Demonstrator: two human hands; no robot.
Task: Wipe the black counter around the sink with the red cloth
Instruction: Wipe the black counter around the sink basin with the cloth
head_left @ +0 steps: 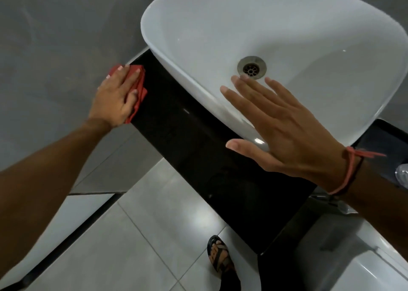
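Note:
A glossy black counter runs from upper left to lower right beneath a white vessel sink. My left hand presses flat on the crumpled red cloth at the counter's far left end, by the grey wall. Red folds show beyond the fingers and along the hand's right side. My right hand hovers over the sink's near rim with fingers spread and nothing in it. A red string is tied around that wrist.
The sink's metal drain lies just beyond my right fingertips. Grey tiled wall bounds the counter's left end. Pale floor tiles lie below, with my sandalled foot. A white fixture sits at lower right.

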